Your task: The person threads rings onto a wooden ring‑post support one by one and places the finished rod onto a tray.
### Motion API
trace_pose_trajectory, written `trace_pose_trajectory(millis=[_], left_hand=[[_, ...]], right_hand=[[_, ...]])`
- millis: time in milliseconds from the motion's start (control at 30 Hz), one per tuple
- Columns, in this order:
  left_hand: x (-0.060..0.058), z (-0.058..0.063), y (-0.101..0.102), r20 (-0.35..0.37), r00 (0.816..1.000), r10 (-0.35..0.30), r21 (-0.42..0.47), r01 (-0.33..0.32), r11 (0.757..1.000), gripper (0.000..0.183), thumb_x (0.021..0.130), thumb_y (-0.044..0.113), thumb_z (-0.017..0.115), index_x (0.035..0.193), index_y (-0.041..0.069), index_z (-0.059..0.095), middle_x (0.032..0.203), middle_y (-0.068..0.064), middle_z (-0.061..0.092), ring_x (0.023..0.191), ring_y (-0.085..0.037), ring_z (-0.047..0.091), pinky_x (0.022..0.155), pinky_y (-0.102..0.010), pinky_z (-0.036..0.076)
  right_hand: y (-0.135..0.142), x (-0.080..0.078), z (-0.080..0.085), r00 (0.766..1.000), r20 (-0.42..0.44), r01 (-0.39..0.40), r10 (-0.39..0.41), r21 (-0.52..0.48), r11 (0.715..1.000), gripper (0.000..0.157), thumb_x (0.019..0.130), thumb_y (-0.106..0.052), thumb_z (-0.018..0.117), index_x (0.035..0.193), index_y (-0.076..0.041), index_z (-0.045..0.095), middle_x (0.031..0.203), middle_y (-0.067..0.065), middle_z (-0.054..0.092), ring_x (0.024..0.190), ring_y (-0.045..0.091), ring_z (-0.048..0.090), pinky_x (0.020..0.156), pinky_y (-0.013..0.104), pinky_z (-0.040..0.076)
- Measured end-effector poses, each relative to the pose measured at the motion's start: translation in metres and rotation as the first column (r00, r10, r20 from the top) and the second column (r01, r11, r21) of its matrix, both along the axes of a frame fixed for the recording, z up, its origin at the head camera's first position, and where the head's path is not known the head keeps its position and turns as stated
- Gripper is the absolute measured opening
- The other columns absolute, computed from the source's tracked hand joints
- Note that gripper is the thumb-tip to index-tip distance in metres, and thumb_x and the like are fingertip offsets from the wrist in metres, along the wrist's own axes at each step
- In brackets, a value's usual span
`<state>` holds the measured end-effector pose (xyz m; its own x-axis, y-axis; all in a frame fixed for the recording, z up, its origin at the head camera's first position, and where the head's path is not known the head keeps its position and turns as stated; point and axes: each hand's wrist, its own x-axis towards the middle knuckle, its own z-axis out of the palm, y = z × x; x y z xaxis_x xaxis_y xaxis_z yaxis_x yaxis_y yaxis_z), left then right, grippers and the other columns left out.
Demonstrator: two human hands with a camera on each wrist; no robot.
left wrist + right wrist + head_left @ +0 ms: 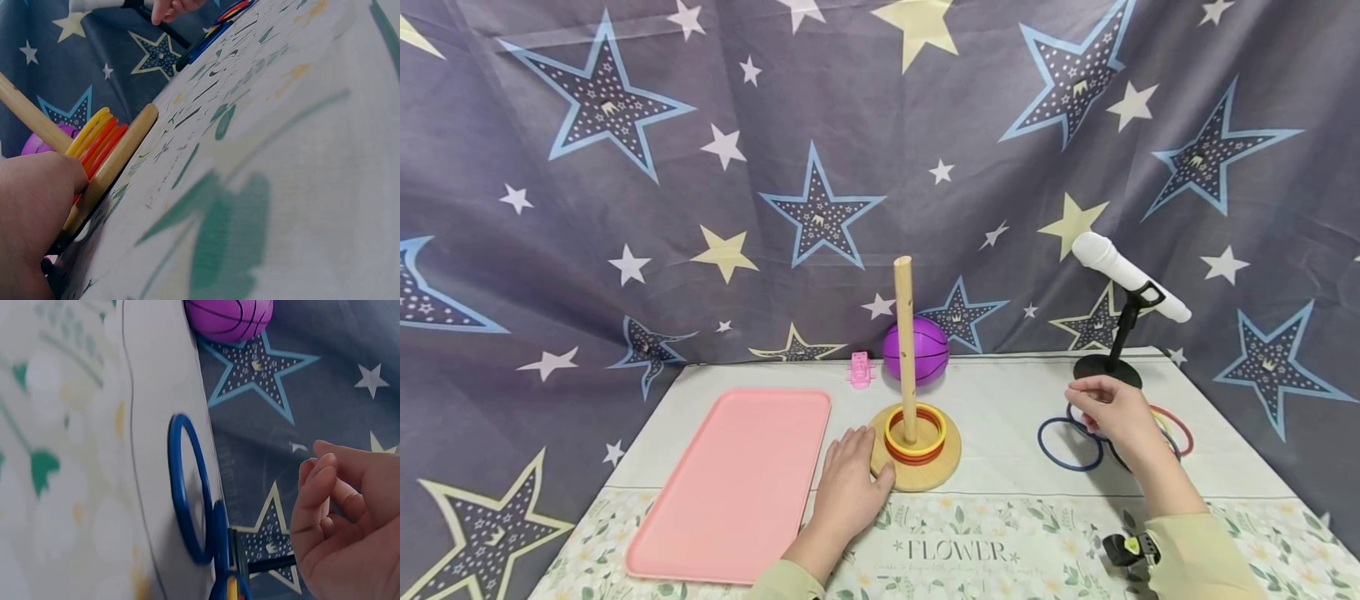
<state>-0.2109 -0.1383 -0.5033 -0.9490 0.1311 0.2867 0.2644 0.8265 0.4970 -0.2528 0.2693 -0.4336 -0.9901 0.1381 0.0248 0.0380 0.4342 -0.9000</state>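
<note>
My left hand [850, 487] rests at the left edge of a round wooden base [917, 477], its fingers fairly straight and the thumb at the front rim. From that base rises an upright wooden peg [906, 342]. Around the peg's foot lie stacked rings, yellow rings [94, 134] on top of red ones [107, 153]. My right hand [1116, 412] hovers above several loose rings on the right, with nothing visible between its loosely bent fingers [315, 487]. Among these rings are a blue ring [178, 481] and a red ring [1186, 433], partly hidden by the hand.
A pink tray [730, 492] lies left of my left hand. Behind the peg sit a purple ball [932, 350] and a small pink toy [861, 371]. A white microphone [1127, 271] on a black stand [1108, 367] stands at the back right. A starry curtain [850, 100] backs the table.
</note>
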Motion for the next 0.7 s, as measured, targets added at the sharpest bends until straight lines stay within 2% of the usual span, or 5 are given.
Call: trace_pose_trajectory(millis=[167,333,700], left_hand=[[0.000,0.000,0.000,0.001,1.000,-0.001,0.000,0.001,1.000,0.067,0.103,0.029,0.069,0.155,-0.011,0.054,0.160,-0.031,0.053,0.156,-0.049,0.042,0.132,-0.065,0.022],[0.000,0.000,0.000,0.001,1.000,-0.002,0.000,0.002,1.000,0.067,0.103,0.029,0.069,0.155,-0.010,0.054,0.161,-0.031,0.053,0.156,-0.049,0.041,0.132,-0.065,0.022],[0.000,0.000,0.000,0.003,1.000,-0.004,0.007,0.004,1.000,0.067,0.103,0.029,0.069,0.155,-0.011,0.054,0.161,-0.031,0.052,0.155,-0.050,0.042,0.132,-0.065,0.021]], right_hand=[[0.011,0.000,-0.007,0.999,0.001,0.036,-0.036,0.094,0.995,0.041,0.109,-0.032,0.072,0.133,0.002,0.069,0.098,0.011,0.072,0.077,0.018,0.068,0.064,0.029,0.058],[0.019,0.002,-0.012,0.998,-0.038,0.065,-0.059,0.168,0.984,0.039,0.108,-0.030,0.073,0.129,0.003,0.071,0.094,0.012,0.074,0.073,0.018,0.069,0.061,0.027,0.054],[0.029,0.001,-0.023,0.998,-0.025,0.067,-0.064,0.210,0.975,0.031,0.105,-0.021,0.075,0.120,0.006,0.074,0.084,0.007,0.073,0.067,0.016,0.066,0.058,0.026,0.053]])
